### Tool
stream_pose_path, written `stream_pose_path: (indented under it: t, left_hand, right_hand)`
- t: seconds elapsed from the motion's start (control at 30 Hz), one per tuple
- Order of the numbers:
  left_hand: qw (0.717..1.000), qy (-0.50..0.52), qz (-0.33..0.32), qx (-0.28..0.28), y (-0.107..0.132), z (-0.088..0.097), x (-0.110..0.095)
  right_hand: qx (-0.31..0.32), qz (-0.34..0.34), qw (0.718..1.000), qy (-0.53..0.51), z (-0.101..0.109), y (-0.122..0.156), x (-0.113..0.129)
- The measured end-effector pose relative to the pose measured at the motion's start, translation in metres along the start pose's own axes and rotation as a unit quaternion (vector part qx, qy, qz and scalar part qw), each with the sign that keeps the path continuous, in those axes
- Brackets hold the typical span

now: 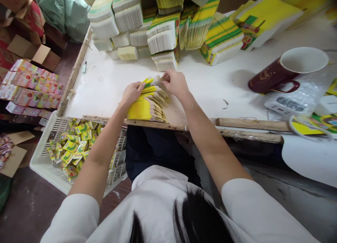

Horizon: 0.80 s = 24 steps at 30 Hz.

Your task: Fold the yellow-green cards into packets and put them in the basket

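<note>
A fanned stack of flat yellow packets (139, 109) with pale edges lies on the white table at its front edge. My left hand (131, 93) is closed on the stack's far left side, thumb on top. At the far right side of the same stack, my right hand (176, 82) has its fingertips pinched together at the pale end of an upper packet. Its fingers partly hide that end, so how many packets it grips cannot be made out.
Piled bundles of similar packets (162, 39) line the table's back. To the right are a maroon mug (271, 74), a white power strip (283, 105) and a wooden stick (252, 125). A white plastic basket (39, 162) of small yellow packages stands at lower left, near pink boxes (26, 87).
</note>
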<state>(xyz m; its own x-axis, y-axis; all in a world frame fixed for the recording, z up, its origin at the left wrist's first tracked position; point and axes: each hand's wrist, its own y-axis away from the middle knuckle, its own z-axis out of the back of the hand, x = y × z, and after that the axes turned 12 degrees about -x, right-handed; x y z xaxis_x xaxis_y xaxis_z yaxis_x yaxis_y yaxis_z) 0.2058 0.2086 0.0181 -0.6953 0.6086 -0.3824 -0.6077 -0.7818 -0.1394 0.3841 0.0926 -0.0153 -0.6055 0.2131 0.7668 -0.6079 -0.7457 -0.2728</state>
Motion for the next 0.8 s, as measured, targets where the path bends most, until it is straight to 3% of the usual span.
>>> stream_pose_path:
  t: [0.3,0.5,0.8]
  left_hand:
    - [1.000,0.008,-0.008,-0.008,-0.001,-0.002,0.003]
    - [1.000,0.020,-0.007,-0.014,-0.001,-0.003,0.003]
    - [1.000,0.017,-0.010,-0.013,-0.002,-0.003,0.002]
  right_hand:
    - [-0.012,0.010,1.000,-0.015,-0.007,0.000,-0.004]
    - [-0.059,0.063,0.996,-0.013,-0.014,-0.002,-0.013]
    - [-0.031,0.064,0.997,0.032,-0.015,-0.002,-0.010]
